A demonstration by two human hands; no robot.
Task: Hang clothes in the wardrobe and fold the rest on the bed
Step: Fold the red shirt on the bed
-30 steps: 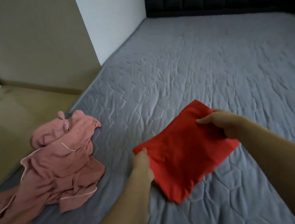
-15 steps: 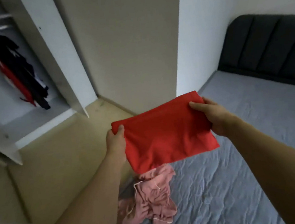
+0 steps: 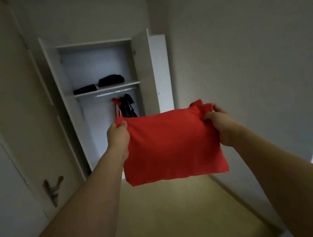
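The person holds a folded red garment [image 3: 171, 146] up in the air with both arms stretched toward the open wardrobe [image 3: 99, 70]. The left hand [image 3: 119, 135] pinches the garment's upper left corner, thumb on the front, its fingers hidden behind the cloth. The right hand [image 3: 218, 123] grips the bunched upper right corner, fingers curled over the fabric. The garment hangs flat between the hands and covers the lower part of the wardrobe's opening. On the wardrobe shelf [image 3: 107, 88] lie two dark folded piles [image 3: 111, 79], too dim to identify. Below it, red and dark hanging clothes [image 3: 126, 105] are partly hidden behind the garment's top edge. A door handle [image 3: 52, 189] at left is blurred.
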